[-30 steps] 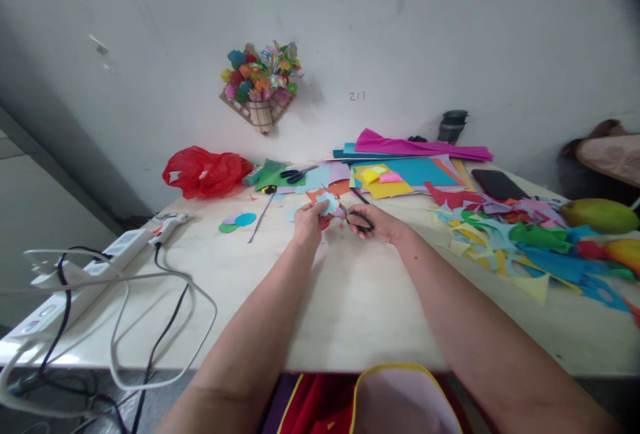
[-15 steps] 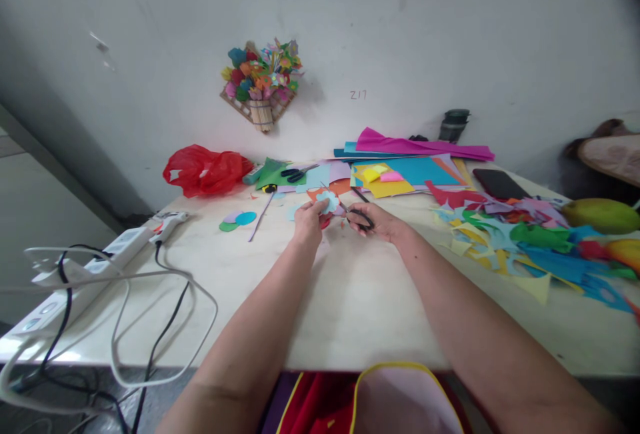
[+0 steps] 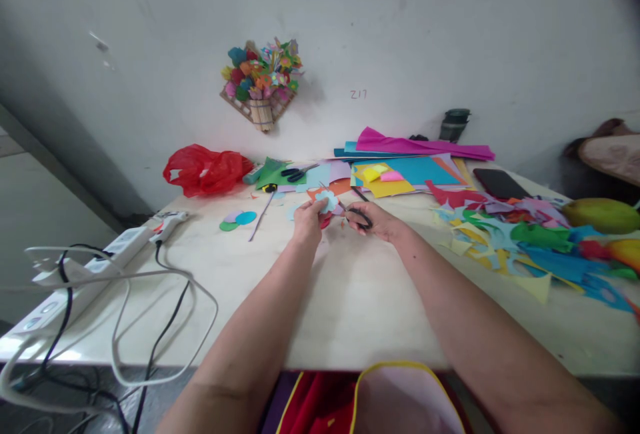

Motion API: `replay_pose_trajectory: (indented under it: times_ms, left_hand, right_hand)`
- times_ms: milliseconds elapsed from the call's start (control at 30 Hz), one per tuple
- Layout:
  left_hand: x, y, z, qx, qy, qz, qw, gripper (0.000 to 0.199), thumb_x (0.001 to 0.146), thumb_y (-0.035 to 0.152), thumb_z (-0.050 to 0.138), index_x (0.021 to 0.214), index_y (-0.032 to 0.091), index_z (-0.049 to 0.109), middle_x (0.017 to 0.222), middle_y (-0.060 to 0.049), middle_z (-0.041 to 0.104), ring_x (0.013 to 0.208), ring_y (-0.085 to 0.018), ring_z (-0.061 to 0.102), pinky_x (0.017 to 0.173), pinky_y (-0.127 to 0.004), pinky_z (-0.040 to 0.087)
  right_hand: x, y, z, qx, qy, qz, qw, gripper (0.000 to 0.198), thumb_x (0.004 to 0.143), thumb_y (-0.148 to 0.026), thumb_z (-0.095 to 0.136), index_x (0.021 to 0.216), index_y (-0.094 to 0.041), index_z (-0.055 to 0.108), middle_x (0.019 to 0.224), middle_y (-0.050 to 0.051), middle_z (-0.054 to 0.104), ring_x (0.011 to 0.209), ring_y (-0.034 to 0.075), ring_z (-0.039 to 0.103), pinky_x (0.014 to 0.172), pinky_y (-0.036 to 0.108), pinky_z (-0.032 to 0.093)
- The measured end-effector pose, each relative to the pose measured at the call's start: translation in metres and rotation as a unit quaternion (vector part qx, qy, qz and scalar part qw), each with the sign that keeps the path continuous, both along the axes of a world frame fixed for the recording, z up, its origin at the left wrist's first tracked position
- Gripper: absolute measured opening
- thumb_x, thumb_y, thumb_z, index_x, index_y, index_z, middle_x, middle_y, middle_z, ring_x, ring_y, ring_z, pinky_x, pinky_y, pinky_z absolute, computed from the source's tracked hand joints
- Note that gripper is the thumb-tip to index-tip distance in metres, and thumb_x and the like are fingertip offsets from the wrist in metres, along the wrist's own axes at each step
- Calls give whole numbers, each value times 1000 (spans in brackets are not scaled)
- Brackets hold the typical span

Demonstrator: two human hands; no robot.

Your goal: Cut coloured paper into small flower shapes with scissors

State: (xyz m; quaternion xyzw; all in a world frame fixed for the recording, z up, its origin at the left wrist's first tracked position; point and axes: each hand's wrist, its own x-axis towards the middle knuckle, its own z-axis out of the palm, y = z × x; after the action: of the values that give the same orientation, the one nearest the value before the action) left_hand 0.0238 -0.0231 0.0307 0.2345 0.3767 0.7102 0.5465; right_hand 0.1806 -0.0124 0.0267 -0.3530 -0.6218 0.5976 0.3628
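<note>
A thin light blue paper piece (image 3: 328, 201) with a scalloped, flower-like outline is above the middle of the table (image 3: 370, 307), nearer its far edge than its near one. Beside its right rim are the slim metal blades of black-handled scissors (image 3: 363, 219); whether they touch the paper is too small to tell. Smooth round paper discs (image 3: 245, 219) overlap toward the left, near a narrow purple strip (image 3: 261, 218). Crinkled, glossy red plastic (image 3: 207, 173) is bunched at the far left corner, and ragged, curling paper scraps (image 3: 537, 244) are heaped along the right edge.

The left hand (image 3: 307, 222) has its grip pinched on the light blue piece, thumb on top. The right hand (image 3: 377, 222) has its grip closed around the scissors' handles. Both forearms reach in over the near edge, converging at the paper.

The table is pale and smooth. Flat coloured sheets (image 3: 425, 171) are stacked along its far edge, a white power strip (image 3: 95, 274) lies at the left edge, and a woven ornament of bright flowers (image 3: 263, 84) hangs on the grey-white wall (image 3: 400, 34).
</note>
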Motion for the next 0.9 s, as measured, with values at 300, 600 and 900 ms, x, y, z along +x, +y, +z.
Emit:
replay_pose_trajectory:
  times_ms: [300,600,900]
  left_hand:
    - [-1,1,0,2,-5,3,1000,20,61,4,75,59,13,57,58,0,59,54,-10,59,62,-24,51]
    - [-1,0,1,4,-10,-3,1000,18,59,5,74,61,14,59,56,1,58,55,-11,59,61,-23,51]
    - [-1,3,-5,14,-17,-20,1000,22,58,7,77,59,14,56,54,2,57,51,-9,56,58,-21,50]
  right_hand:
    - [-3,1,-3,29,-8,-9,1000,25,71,-37,73,75,-15,62,48,-4,53,38,7,41,35,20,31]
    - [-6,-3,2,12,-12,-13,1000,20,76,-32,71,75,-15,61,48,-3,54,38,7,42,35,19,33]
    - [-7,-9,7,-1,-9,-22,1000,24,73,-33,75,75,-16,60,49,-3,55,41,8,44,36,18,34]
